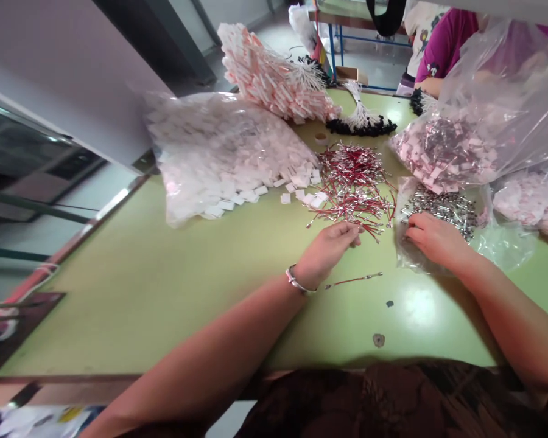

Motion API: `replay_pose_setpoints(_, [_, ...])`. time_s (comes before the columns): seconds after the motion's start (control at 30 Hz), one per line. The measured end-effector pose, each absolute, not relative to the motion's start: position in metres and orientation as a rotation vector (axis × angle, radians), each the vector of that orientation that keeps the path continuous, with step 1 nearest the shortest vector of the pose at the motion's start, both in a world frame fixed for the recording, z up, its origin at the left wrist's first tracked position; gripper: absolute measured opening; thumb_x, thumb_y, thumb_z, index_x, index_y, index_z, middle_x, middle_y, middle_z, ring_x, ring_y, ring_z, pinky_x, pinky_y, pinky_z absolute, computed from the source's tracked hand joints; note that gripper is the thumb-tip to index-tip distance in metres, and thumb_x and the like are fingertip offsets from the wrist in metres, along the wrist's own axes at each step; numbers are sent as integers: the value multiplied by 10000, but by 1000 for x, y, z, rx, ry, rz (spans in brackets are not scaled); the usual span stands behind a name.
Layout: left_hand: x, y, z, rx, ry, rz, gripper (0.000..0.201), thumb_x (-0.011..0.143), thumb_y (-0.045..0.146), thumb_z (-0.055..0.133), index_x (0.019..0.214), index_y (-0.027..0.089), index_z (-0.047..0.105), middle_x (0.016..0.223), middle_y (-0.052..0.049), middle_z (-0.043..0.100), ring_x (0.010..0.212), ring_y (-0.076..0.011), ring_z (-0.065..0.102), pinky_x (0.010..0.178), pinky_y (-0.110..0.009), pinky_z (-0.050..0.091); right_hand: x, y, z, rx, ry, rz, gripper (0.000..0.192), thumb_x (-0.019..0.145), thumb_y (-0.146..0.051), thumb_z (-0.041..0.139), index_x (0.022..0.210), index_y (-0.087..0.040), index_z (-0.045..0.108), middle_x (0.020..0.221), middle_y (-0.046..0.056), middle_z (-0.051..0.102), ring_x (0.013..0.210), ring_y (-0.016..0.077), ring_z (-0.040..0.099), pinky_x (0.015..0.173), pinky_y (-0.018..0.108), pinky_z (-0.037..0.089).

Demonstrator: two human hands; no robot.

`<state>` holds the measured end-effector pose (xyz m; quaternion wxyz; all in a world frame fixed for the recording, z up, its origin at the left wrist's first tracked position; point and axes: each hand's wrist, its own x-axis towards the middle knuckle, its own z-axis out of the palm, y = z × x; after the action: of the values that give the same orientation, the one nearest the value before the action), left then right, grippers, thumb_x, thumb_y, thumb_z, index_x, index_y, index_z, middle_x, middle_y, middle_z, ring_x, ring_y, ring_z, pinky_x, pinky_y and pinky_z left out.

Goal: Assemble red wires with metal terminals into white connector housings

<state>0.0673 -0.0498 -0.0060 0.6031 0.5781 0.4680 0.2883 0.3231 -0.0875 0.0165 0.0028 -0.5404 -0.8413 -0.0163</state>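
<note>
My left hand [331, 246], with a bracelet at the wrist, is at the near edge of a pile of short red wires [354, 176] with metal ends. Its thumb and fingers are pinched together, and red wire ends show right at the fingertips. My right hand [438, 240] rests over an open clear bag [408, 258] of small metal pins [447, 207]. Its fingers are bent together at the bag's left side; what they hold, if anything, is hidden. A single red wire [354, 280] with metal ends lies in front of my left hand.
A large bag of white plastic pieces [237, 152] spills on the left. Behind lie a stack of pinkish-white pieces [274, 79] and a white cable bundle with black ends [360, 125]. A clear bag of pale pink pieces [447, 146] stands right. Another person's purple sleeve [445, 42] shows beyond.
</note>
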Motion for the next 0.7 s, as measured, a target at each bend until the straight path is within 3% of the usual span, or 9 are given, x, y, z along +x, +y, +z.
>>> replay_pose_setpoints(0.17, [74, -56, -8, 1638, 1049, 699, 270, 853, 372, 527, 838, 155, 687, 768, -12, 681, 722, -132, 582, 697, -258, 462, 299, -98, 22, -1600, -2210, 172, 240, 907, -265, 456, 959, -202, 682, 889, 63, 674, 787, 169, 589, 707, 295, 424])
replay_pose_setpoints(0.57, [77, -64, -16, 1751, 1004, 666, 271, 843, 357, 547, 817, 157, 728, 798, -16, 731, 720, -143, 629, 682, -249, 488, 259, -111, 9, -1512, -1982, 622, 236, 858, -244, 471, 893, -204, 701, 772, 32, 673, 701, 148, 582, 676, 285, 436])
replay_pose_setpoints(0.7, [73, -64, -15, 1820, 967, 696, 258, 856, 338, 540, 838, 168, 733, 804, -15, 738, 719, -140, 639, 677, -240, 489, 261, -114, 13, -1539, -1762, 938, 234, 841, -302, 492, 881, -216, 706, 740, 12, 669, 591, 120, 556, 570, 258, 422])
